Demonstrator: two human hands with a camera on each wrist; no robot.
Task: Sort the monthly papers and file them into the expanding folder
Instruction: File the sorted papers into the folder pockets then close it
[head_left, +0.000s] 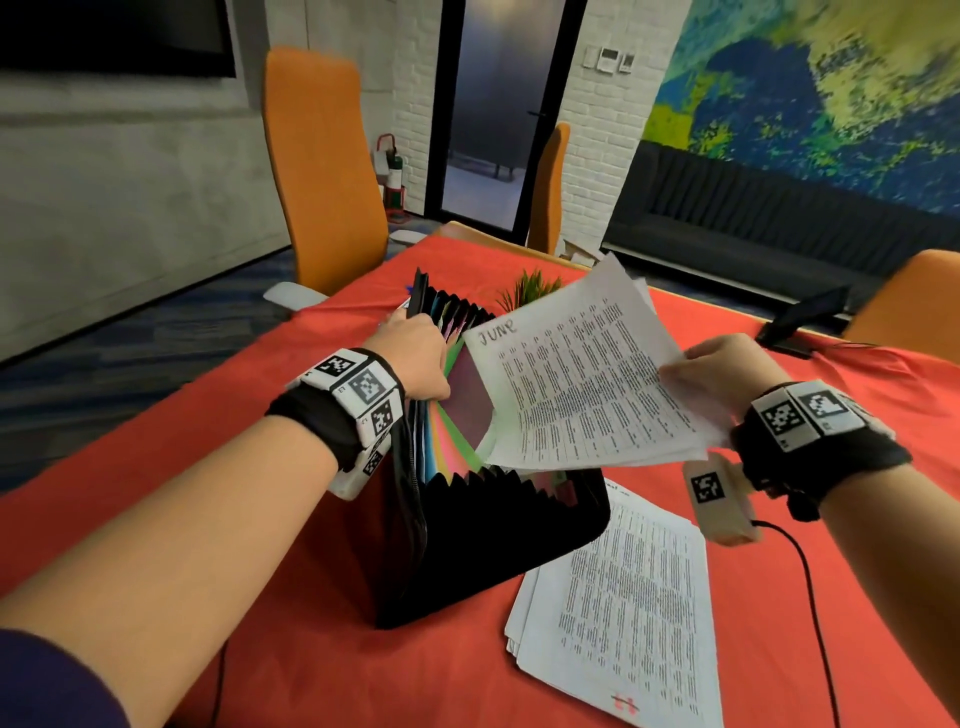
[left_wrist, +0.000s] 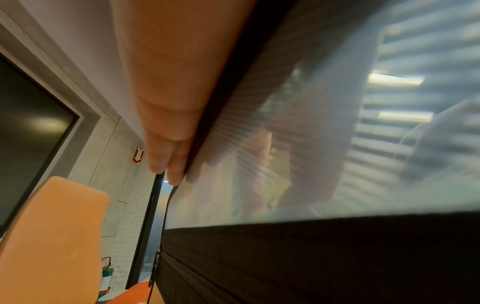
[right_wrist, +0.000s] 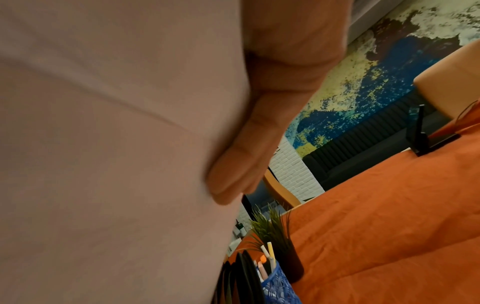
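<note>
Landmark: expanding folder (head_left: 467, 499), black, standing open on red tablecloth (head_left: 260, 415), coloured dividers fanned upward.

L hand (head_left: 413, 358) at the folder's far-left top corner. Fingers (left_wrist: 166, 162) curled over the dark edge, holding dividers apart; gap opened just right of the hand, beside the green and purple dividers (head_left: 470, 395).

R hand (head_left: 719, 371) to the right of the folder, above its top. Pinching a sheaf of printed sheets, the June papers (head_left: 582, 379), "JUNE" handwritten at top-left corner. From r. wrist view: fingers (right_wrist: 246, 160) flat under the paper, thumb not seen there.

Key relation: sheaf tilted, not vertical. Its left edge, the JUNE corner, already over the opened gap; rest hanging out to the right of the folder, toward R hand. Long axis of sheets approx. across the pocket slots, while pockets run from near side to far side of the folder. Judged need: turn sheaf upright and align its edge w/ the slot, then lower. R hand is the nearer one for this; L only keeps the pocket open.

Second stack of papers (head_left: 623, 608) lying flat on the cloth, at near-right of the folder, partly under its corner. Not yet filed.

Small plant (head_left: 530, 286) and pen holder (right_wrist: 275, 286) behind the folder.

Risk, as judgement: loose sheets can catch on divider tops.
</note>
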